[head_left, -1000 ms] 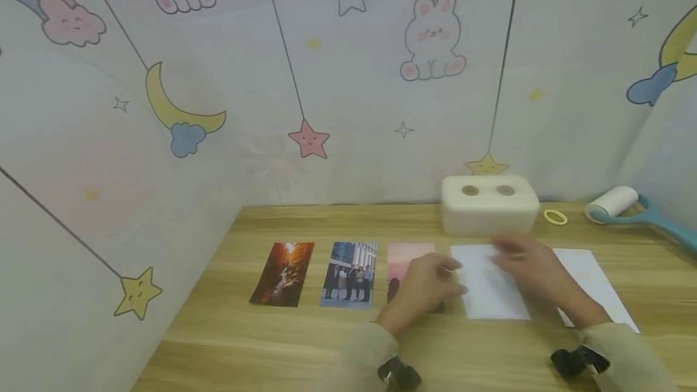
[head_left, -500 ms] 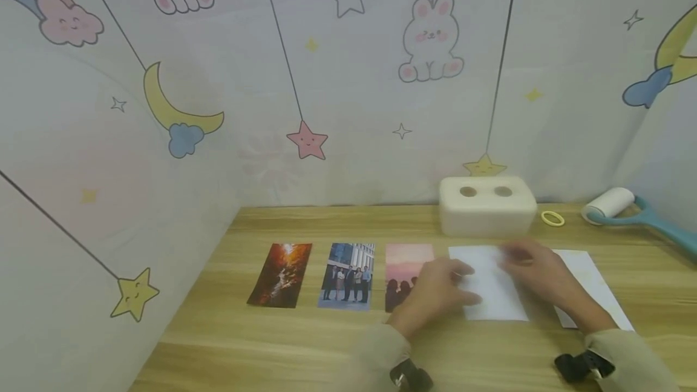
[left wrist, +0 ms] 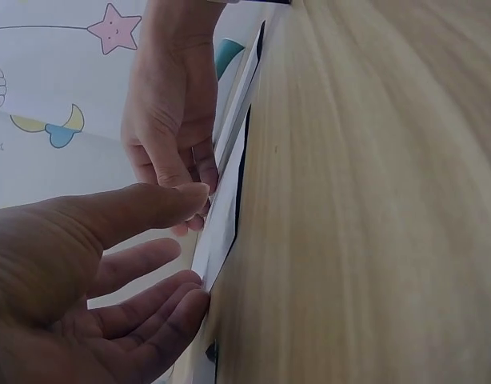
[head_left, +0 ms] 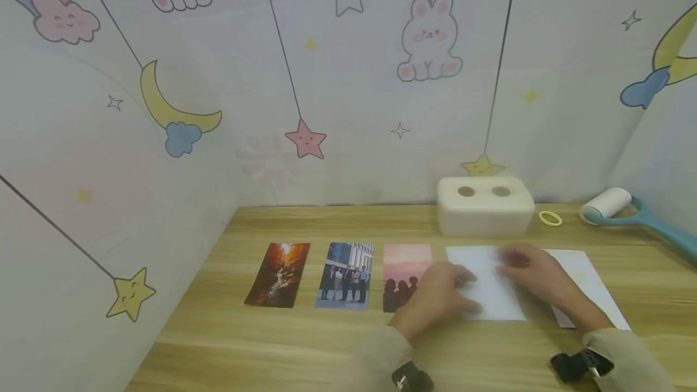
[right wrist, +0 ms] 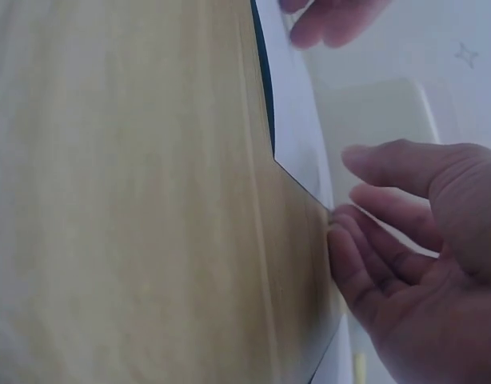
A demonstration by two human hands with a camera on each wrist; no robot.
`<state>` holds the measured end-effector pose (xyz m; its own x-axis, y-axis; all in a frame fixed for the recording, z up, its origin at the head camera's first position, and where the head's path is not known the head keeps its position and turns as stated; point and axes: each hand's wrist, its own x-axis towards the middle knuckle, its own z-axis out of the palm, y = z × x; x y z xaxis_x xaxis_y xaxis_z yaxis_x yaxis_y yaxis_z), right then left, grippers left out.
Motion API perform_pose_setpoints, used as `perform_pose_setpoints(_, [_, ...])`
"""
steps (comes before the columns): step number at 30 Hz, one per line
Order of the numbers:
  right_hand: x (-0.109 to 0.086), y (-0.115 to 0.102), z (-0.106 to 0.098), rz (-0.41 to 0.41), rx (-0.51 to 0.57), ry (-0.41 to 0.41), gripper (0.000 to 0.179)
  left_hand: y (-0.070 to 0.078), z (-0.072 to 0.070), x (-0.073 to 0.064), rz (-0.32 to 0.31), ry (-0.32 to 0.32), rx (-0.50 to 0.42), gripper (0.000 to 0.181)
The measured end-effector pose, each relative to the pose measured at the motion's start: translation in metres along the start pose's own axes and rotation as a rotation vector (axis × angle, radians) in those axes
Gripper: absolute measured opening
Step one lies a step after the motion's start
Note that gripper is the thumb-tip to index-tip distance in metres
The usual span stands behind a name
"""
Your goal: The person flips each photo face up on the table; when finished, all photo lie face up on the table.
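Observation:
A white sheet [head_left: 488,292] lies on the table between my two hands, its edge slightly raised with a dark underside in the right wrist view. My left hand [head_left: 438,295] is at its left edge, fingertips touching or very near it, the thumb apart from the fingers. On the opposite side my right hand [head_left: 536,274] has its fingertips by the sheet's right edge, thumb held off. Partly behind the left hand is a pink sunset photo [head_left: 407,259] with dark silhouettes. A second white sheet [head_left: 588,286] lies partly under the right forearm.
Further left lie a group photo [head_left: 344,277] and an orange autumn photo [head_left: 279,275]. At the back stand a white box [head_left: 484,216] with two holes, a yellow ring [head_left: 550,218] and a lint roller [head_left: 607,205]. A cartoon-printed cloth [head_left: 348,89] borders the table [head_left: 261,349].
My left hand has shifted right, from over the pink photo to the white sheet's left edge, showing more of the photo. The right hand has moved only slightly. The sheets stay in place.

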<state>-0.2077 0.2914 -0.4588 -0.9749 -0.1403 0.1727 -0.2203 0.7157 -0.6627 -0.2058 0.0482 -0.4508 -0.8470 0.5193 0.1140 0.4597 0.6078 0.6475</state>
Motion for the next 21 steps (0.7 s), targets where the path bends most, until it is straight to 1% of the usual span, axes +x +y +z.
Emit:
perform_pose_setpoints(3, [-0.0004, 0.0002, 0.0003, 0.001, 0.006, -0.002, 0.038, -0.0007, 0.0014, 0.0003, 0.019, 0.01, 0.02, 0.043])
perform_pose_setpoints(6, [-0.0001, 0.0011, 0.0009, -0.002, 0.003, -0.002, 0.039, -0.0016, 0.0027, -0.0004, 0.024, 0.018, 0.032, 0.044])
perform_pose_setpoints(13, [0.0002, 0.0029, 0.002, -0.005, 0.004, 0.0, 0.039, 0.0005, 0.0051, -0.0042, 0.064, 0.026, 0.12, 0.052])
perform_pose_setpoints(21, [-0.0002, 0.002, 0.0022, -0.002, -0.004, -0.002, 0.038, 0.0036, 0.0064, -0.0071, 0.047, 0.033, 0.152, 0.059])
